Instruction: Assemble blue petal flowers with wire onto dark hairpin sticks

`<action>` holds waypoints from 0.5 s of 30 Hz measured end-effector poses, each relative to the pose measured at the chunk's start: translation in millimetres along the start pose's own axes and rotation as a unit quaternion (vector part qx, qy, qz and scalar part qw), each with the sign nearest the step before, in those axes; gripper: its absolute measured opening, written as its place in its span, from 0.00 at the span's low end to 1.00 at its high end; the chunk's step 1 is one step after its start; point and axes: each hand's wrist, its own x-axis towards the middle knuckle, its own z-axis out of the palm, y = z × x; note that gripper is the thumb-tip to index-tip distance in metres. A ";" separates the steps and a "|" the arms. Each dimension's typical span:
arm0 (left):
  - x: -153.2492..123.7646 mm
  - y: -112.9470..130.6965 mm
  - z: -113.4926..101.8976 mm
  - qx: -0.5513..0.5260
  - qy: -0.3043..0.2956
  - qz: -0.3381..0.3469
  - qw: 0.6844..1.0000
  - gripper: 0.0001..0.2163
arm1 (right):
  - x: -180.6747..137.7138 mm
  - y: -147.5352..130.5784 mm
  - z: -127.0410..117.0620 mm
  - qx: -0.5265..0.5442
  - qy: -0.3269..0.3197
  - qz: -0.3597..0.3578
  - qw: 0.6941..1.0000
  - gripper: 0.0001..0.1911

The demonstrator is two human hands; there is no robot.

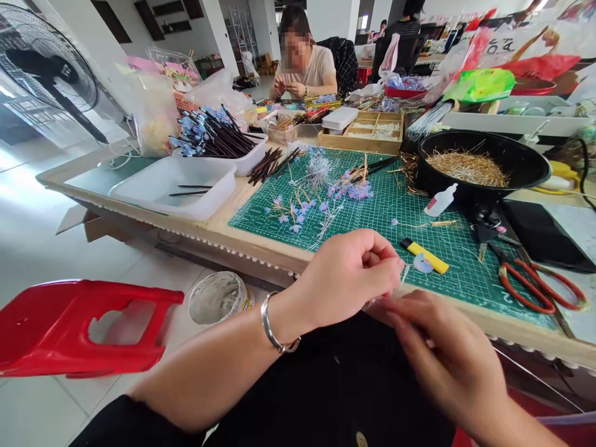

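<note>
My left hand [347, 276], with a silver bangle at the wrist, is closed around a thin wire stem [404, 276] that carries a small pale blue flower piece [423, 264]. My right hand [442, 347] meets it from the right, its fingers pinching the same stem just below the table's front edge. Both hands hover over my dark lap. On the green cutting mat [419, 205] just beyond them lie a yellow utility knife [426, 255] and several blue wired flowers [298, 208].
A black bowl of gold wire pieces [484, 164], a small glue bottle [440, 202] and red-handled pliers [535, 285] sit at right. White trays [174, 183] with dark sticks stand at left. A red stool [79, 326] and a tub [218, 298] are on the floor. A person works across the table.
</note>
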 end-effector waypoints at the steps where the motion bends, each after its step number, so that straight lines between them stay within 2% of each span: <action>1: -1.7 0.5 -0.5 0.067 0.018 0.028 0.997 0.04 | 1.6 -7.1 -7.4 -0.076 -0.050 -0.068 0.994 0.14; 3: -4.2 -1.0 -0.7 0.177 0.032 0.082 0.980 0.03 | 11.4 -23.1 -25.6 -0.191 -0.111 -0.165 0.961 0.15; 4: -5.1 -2.6 -0.1 0.214 0.026 0.109 0.970 0.03 | 19.8 -29.5 -34.9 -0.219 -0.113 -0.174 0.953 0.14; 7: -7.7 -6.8 3.7 0.278 -0.007 0.199 0.940 0.03 | 52.1 -29.2 -53.6 -0.248 -0.066 -0.109 0.960 0.08; 9: -9.8 -6.3 6.1 0.272 -0.031 0.244 0.930 0.05 | 67.0 -14.1 -51.4 -0.195 -0.058 -0.051 0.978 0.06; 10: -10.8 -5.1 6.5 0.258 -0.040 0.252 0.932 0.05 | 68.6 -5.9 -45.6 -0.151 -0.075 -0.038 0.985 0.08; 13: -12.0 -1.7 3.8 0.222 -0.047 0.233 0.946 0.05 | 47.0 4.6 -22.5 -0.090 -0.159 -0.057 0.981 0.13; 15: -10.9 -2.4 0.8 0.239 -0.037 0.222 0.945 0.05 | 23.8 -4.5 -17.0 -0.112 -0.173 -0.097 0.974 0.11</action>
